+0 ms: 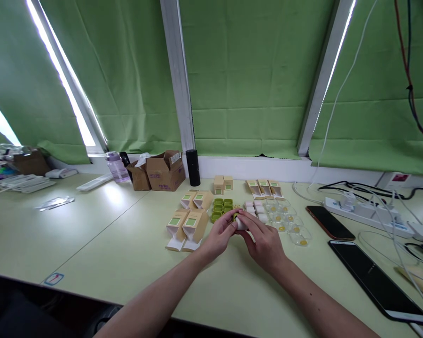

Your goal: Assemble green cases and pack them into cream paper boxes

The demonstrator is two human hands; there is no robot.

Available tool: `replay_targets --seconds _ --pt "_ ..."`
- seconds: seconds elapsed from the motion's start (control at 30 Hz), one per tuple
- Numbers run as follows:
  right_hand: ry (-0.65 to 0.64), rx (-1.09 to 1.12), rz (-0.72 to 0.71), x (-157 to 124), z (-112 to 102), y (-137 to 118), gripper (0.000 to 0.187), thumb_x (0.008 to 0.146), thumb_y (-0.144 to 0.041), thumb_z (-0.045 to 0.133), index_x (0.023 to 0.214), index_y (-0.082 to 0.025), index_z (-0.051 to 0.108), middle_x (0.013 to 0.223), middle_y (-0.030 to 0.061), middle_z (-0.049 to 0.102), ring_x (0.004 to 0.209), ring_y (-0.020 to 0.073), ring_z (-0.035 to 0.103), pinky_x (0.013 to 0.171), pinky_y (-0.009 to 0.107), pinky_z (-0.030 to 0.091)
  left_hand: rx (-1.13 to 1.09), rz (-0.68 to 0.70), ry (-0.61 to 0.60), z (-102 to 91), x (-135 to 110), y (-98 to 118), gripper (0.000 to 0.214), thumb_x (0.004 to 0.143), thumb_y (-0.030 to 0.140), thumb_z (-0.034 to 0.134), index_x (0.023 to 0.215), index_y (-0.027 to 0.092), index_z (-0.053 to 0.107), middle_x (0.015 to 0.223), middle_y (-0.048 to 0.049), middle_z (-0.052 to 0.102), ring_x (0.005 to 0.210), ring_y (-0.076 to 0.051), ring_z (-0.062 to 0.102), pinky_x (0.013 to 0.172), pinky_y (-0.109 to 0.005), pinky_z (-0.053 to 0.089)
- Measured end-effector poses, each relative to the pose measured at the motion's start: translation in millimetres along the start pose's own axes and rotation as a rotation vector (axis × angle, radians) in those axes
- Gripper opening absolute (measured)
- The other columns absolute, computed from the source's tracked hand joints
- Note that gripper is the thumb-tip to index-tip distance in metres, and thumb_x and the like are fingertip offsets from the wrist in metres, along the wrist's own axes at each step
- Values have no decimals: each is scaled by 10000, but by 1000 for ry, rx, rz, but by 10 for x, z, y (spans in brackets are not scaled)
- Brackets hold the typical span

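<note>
My left hand (223, 231) and my right hand (267, 243) meet over the middle of the table, fingers closed around a small white and green piece (241, 224). The fingers cover much of it, so its exact kind does not show. Just behind my left hand stand several small green square cups (217, 209). Beyond my right fingers are rows of small white-and-pink blocks (250, 210). Right of those, several clear plastic covers (296, 229) with yellow dots lie in rows. Open kraft-coloured boxes (196, 220) with green-marked fronts stand to the left of my left hand.
More kraft boxes stand at the back, some closed (219, 185) and some open (264, 188). A black cylinder (193, 168) and a cardboard carton (165, 171) are by the wall. Two phones (373, 277), a power strip (368, 213) and loose cables occupy the right side.
</note>
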State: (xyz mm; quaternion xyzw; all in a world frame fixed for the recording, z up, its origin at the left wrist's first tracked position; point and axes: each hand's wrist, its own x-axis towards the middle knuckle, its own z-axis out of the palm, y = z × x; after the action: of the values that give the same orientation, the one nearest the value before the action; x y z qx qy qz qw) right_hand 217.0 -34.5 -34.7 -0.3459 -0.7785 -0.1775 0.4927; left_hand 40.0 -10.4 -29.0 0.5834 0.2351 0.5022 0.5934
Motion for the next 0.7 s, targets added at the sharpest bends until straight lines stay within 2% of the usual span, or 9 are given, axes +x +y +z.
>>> replay_targets --seconds 0.4,0.7 --pt "5 6 -41 3 8 11 522 1062 -115 515 1578 -191 501 1415 159 704 1232 265 746 857 340 700 -64 39 81 83 47 -29 586 847 508 854 1307 178 704 1333 -158 717 1278 -306 655 1116 -433 524" --pt "26 -13 -75 18 10 19 634 1045 -92 531 1650 -193 369 1416 180 698 1203 279 760 857 344 699 60 123 88 132 45 12 530 904 533 784 1279 177 664 1265 -147 715 1260 -294 649 1119 -433 517"
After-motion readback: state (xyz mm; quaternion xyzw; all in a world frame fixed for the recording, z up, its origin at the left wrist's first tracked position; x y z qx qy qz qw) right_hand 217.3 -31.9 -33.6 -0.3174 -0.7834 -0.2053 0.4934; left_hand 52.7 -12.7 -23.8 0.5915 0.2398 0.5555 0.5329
